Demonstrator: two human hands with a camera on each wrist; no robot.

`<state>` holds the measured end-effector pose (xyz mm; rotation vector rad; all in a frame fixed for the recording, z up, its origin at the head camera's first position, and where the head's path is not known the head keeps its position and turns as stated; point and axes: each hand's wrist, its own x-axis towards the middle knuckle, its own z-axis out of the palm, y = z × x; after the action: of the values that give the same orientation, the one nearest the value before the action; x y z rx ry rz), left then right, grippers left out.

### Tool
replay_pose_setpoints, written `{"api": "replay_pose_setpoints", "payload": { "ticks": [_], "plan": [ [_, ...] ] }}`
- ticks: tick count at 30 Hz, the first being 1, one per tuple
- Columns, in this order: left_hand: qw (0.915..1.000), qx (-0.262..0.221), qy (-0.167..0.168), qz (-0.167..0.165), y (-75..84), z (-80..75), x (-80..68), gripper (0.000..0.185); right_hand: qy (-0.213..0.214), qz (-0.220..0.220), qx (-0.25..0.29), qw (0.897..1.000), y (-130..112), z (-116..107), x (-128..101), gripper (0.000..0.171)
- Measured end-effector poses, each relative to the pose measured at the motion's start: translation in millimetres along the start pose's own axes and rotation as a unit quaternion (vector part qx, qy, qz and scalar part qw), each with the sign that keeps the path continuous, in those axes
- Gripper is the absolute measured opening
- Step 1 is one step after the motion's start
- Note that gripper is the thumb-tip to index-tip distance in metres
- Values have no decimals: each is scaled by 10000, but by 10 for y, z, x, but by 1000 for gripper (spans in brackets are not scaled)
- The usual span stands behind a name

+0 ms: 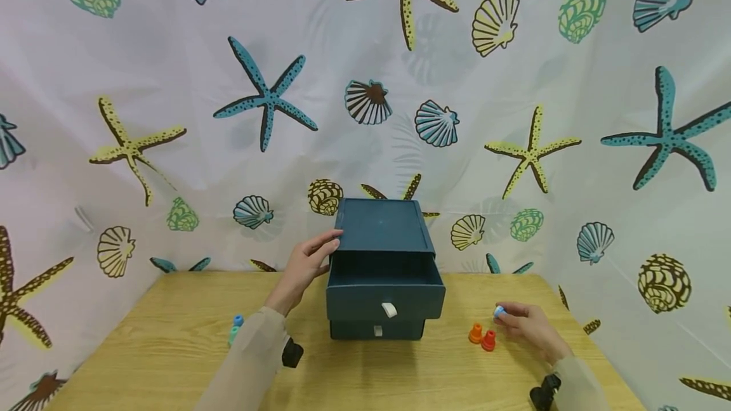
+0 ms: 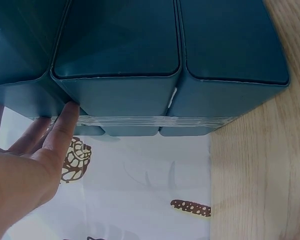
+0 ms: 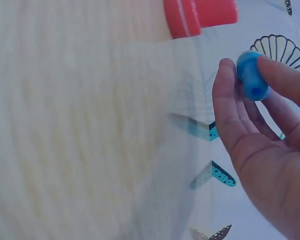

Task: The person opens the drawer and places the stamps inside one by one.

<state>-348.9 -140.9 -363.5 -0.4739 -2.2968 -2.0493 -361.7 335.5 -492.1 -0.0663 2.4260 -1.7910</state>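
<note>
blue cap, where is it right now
The blue cap is pinched in the right hand, low over the table's right side, just right of the orange cap and red cap.

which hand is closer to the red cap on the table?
Right. The right hand sits just right of the red cap, pinching a blue cap; the left hand rests on the drawer box.

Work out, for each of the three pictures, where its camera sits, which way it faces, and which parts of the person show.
Head: worn on the head, looking forward and down at the table, the box with its top drawer open; both hands show.
Left wrist: beside the box, facing its side; left hand touches it.
Right wrist: faces the right hand pinching a blue cap; a red cap shows.
Shared: head and right-wrist views both show the blue cap.
</note>
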Motion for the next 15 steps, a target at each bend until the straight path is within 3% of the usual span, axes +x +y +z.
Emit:
{"api": "replay_pose_setpoints", "payload": {
  "ticks": [5, 15],
  "plan": [
    [9999, 63, 78, 6, -170, -24, 107, 49, 52, -136, 715, 9973, -101, -11, -17, 61],
    [9996, 150, 191, 132, -283, -39, 144, 53, 409, -456, 1020, 9929, -271, 112, -53, 54]
  ]
}}
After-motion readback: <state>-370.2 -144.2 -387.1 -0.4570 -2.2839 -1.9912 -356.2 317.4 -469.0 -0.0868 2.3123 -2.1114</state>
